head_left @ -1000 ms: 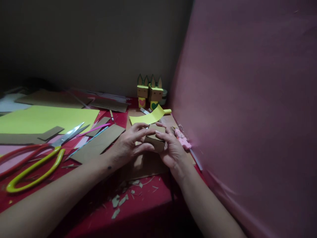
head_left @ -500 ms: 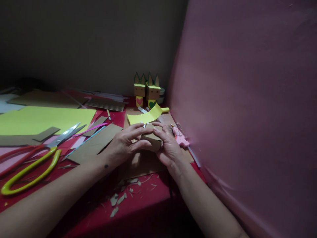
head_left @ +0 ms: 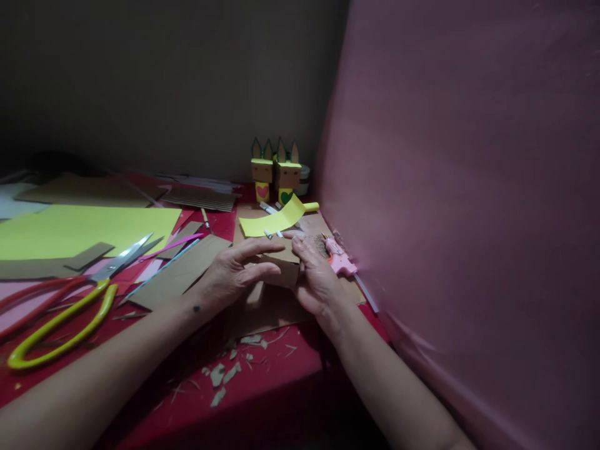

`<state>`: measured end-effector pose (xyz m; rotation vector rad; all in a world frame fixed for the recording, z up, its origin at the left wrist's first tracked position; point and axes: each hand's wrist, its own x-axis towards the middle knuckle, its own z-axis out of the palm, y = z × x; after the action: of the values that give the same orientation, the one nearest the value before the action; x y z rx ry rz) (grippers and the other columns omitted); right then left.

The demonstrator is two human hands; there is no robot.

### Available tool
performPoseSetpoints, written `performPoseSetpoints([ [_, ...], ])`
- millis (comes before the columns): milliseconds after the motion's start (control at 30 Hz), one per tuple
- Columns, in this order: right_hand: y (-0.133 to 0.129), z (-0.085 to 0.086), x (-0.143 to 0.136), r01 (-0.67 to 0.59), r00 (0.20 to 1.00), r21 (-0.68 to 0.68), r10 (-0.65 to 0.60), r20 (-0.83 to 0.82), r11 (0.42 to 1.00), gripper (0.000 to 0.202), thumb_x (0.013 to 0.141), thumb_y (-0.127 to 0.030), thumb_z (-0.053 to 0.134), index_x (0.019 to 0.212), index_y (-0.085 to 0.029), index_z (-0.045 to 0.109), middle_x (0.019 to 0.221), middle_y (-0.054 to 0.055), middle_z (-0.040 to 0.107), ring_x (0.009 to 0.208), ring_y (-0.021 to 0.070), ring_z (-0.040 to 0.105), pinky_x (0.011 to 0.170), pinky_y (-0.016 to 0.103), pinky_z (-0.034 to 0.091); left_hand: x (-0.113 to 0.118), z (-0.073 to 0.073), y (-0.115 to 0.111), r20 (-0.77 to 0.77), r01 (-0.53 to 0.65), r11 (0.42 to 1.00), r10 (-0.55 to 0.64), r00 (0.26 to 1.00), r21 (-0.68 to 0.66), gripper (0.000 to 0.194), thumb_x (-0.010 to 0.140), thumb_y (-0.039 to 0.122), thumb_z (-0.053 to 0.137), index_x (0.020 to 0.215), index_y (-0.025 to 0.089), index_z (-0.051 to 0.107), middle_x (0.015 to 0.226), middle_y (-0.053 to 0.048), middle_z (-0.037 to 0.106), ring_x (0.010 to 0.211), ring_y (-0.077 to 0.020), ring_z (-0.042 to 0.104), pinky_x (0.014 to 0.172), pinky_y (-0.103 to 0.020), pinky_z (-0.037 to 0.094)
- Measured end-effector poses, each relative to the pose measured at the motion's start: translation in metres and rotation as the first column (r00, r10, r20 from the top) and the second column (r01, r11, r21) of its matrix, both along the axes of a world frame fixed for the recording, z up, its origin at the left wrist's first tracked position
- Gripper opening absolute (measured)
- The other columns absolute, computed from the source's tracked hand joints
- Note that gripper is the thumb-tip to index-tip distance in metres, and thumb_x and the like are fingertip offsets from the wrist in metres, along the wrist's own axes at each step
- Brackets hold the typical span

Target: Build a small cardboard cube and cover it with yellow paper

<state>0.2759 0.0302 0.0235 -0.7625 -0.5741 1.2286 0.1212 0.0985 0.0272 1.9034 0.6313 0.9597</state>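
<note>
A small folded cardboard box (head_left: 284,255) is held between my two hands, above a flat cardboard sheet (head_left: 262,315). My left hand (head_left: 237,267) grips it from the left, thumb along the near side and fingers over the top. On the right, my right hand (head_left: 319,275) closes round the box's other end, fingertips on its upper edge. Just beyond the hands lies a curled strip of yellow paper (head_left: 274,220). A pink glue gun (head_left: 340,256) rests right of my right hand. The underside of the box is hidden.
Large scissors (head_left: 105,275) with red and yellow handles lie at left, over yellow paper (head_left: 94,225) and cardboard pieces. Two cardboard figures (head_left: 287,172) with pointed ears stand at the back. Paper scraps (head_left: 218,375) litter the near red cloth. A pink sheet (head_left: 459,187) rises along the right.
My left fingers have slid back slightly from the far edge of the box, showing more of its top. Both hands stay on it. The view has shifted a little.
</note>
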Motion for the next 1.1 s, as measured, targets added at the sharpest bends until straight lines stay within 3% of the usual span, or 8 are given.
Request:
performPoseSetpoints([
  [100, -0.003, 0.002, -0.001, 0.123, 0.99, 0.047, -0.126, 0.057, 0.991, 0.035, 0.077, -0.056, 0.08, 0.098, -0.029, 0.075, 0.107, 0.0, 0.074, 0.119, 0.0231, 0.064, 0.11, 0.042, 0.049, 0.0, 0.004, -0.003, -0.008, -0.022, 1.0, 0.022, 1.0, -0.014, 0.034, 0.075, 0.039, 0.083, 0.108, 0.029, 0.083, 0.119, -0.005, 0.08, 0.11, -0.0265, 0.072, 0.098, -0.035, 0.058],
  [200, -0.01, 0.005, -0.001, 0.08, 0.995, 0.09, -0.085, 0.054, 0.993, 0.039, 0.078, -0.062, 0.077, 0.102, -0.031, 0.076, 0.112, 0.002, 0.073, 0.124, 0.0261, 0.062, 0.112, 0.048, 0.046, -0.001, 0.01, -0.004, -0.025, -0.055, 0.998, 0.055, 0.998, -0.025, 0.035, 0.075, 0.04, 0.082, 0.108, 0.028, 0.083, 0.116, -0.004, 0.081, 0.108, -0.0271, 0.073, 0.097, -0.035, 0.058],
  [300, -0.017, 0.005, 0.001, 0.009, 0.987, 0.155, -0.033, 0.155, 0.988, 0.038, 0.067, -0.041, 0.091, 0.102, -0.033, 0.076, 0.123, 0.002, 0.07, 0.13, 0.0281, 0.058, 0.115, 0.05, 0.043, -0.003, 0.016, -0.004, -0.057, -0.08, 0.995, 0.077, 0.995, -0.063, 0.037, 0.078, 0.042, 0.078, 0.113, 0.028, 0.081, 0.114, -0.004, 0.082, 0.105, -0.0279, 0.075, 0.094, -0.037, 0.06],
  [367, -0.019, 0.001, 0.002, 0.069, 0.959, 0.214, -0.123, 0.255, 0.975, 0.039, 0.061, -0.029, 0.094, 0.096, -0.033, 0.077, 0.132, 0.001, 0.067, 0.137, 0.0282, 0.052, 0.118, 0.049, 0.04, -0.004, 0.019, -0.004, -0.061, -0.076, 0.994, 0.071, 0.996, -0.082, 0.038, 0.08, 0.041, 0.077, 0.115, 0.027, 0.08, 0.117, -0.004, 0.082, 0.108, -0.0283, 0.074, 0.094, -0.037, 0.06],
  [467, -0.019, -0.003, 0.001, 0.145, 0.917, 0.256, -0.227, 0.329, 0.956, 0.03, 0.066, -0.026, 0.092, 0.092, -0.033, 0.078, 0.134, 0.001, 0.066, 0.143, 0.0273, 0.048, 0.12, 0.049, 0.038, -0.005, 0.02, -0.004, -0.048, -0.057, 0.995, 0.053, 0.997, -0.081, 0.038, 0.08, 0.04, 0.078, 0.116, 0.026, 0.08, 0.118, -0.005, 0.082, 0.11, -0.0287, 0.074, 0.096, -0.038, 0.06],
  [633, -0.018, -0.002, -0.002, 0.192, 0.918, 0.243, -0.262, 0.298, 0.951, 0.021, 0.071, -0.025, 0.09, 0.087, -0.032, 0.079, 0.131, 0.003, 0.068, 0.14, 0.0259, 0.052, 0.116, 0.047, 0.044, -0.005, 0.017, -0.004, 0.002, -0.067, 0.997, 0.067, 0.998, -0.023, 0.035, 0.079, 0.042, 0.082, 0.111, 0.029, 0.082, 0.114, -0.005, 0.083, 0.105, -0.0293, 0.075, 0.097, -0.042, 0.061],
  [933, -0.019, 0.0, -0.003, 0.167, 0.957, 0.2, -0.208, 0.204, 0.965, 0.019, 0.068, -0.025, 0.09, 0.084, -0.031, 0.081, 0.138, 0.001, 0.064, 0.136, 0.0266, 0.055, 0.116, 0.047, 0.045, -0.007, 0.018, -0.008, 0.07, -0.081, 0.994, 0.076, 0.995, 0.068, 0.029, 0.083, 0.041, 0.08, 0.11, 0.033, 0.082, 0.126, -0.004, 0.078, 0.123, -0.0304, 0.068, 0.113, -0.046, 0.052],
  [1100, -0.016, 0.003, -0.002, 0.172, 0.973, 0.186, -0.196, 0.118, 0.967, 0.022, 0.064, -0.025, 0.091, 0.083, -0.031, 0.08, 0.119, 0.0, 0.068, 0.123, 0.0232, 0.063, 0.113, 0.044, 0.047, -0.008, 0.02, -0.009, 0.07, -0.083, 0.997, 0.082, 0.994, 0.003, 0.035, 0.082, 0.04, 0.08, 0.116, 0.031, 0.08, 0.117, -0.003, 0.081, 0.108, -0.0268, 0.074, 0.098, -0.038, 0.06],
])
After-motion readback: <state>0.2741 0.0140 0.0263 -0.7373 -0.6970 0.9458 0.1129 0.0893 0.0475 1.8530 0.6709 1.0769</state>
